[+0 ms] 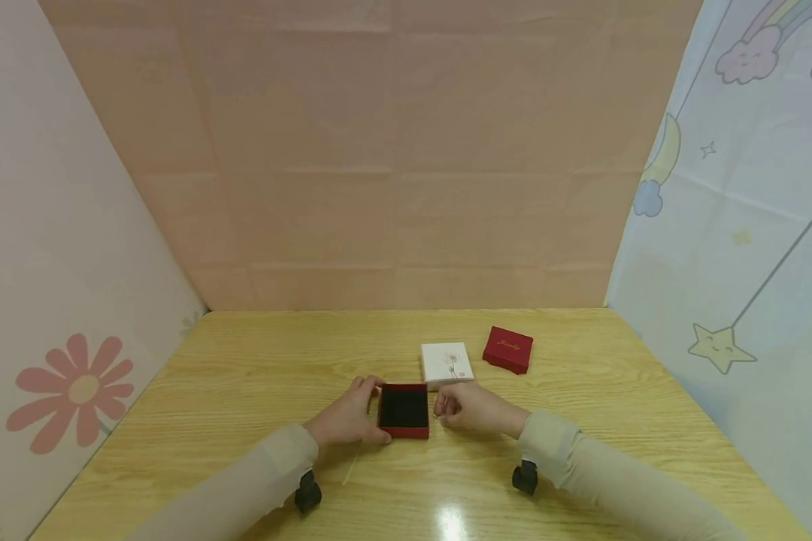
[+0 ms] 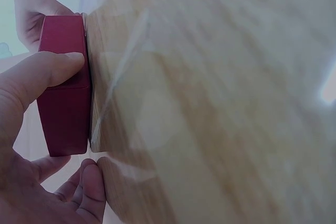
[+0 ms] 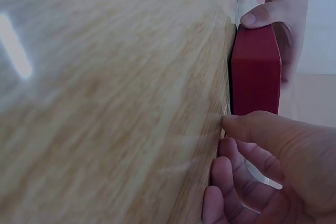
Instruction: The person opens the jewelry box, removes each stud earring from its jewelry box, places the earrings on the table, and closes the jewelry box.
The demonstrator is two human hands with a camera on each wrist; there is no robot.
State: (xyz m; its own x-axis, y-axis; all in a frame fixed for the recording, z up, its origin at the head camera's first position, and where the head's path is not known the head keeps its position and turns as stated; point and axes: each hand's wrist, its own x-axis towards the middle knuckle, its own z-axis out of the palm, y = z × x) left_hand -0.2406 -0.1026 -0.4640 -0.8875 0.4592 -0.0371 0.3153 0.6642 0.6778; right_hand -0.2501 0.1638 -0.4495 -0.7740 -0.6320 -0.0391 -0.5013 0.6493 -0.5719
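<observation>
An open red jewelry box [image 1: 404,433] with a black lining sits on the table in the head view. My left hand [image 1: 352,415] grips it from the left, with the thumb [image 2: 65,66] on its near side and the fingers around the far side. Just off the box's right side, my right hand [image 1: 472,408] is low at the tabletop with its fingers curled. Its thumb and forefinger pinch a small shiny piece [image 3: 227,109], mostly hidden, whose kind I cannot make out.
Behind my right hand lies a white box [image 1: 443,362] with a flower print. Farther right is a red box lid [image 1: 509,349] with gold lettering. The wooden table [image 1: 277,346] meets a pink backdrop behind and printed cloth walls at both sides.
</observation>
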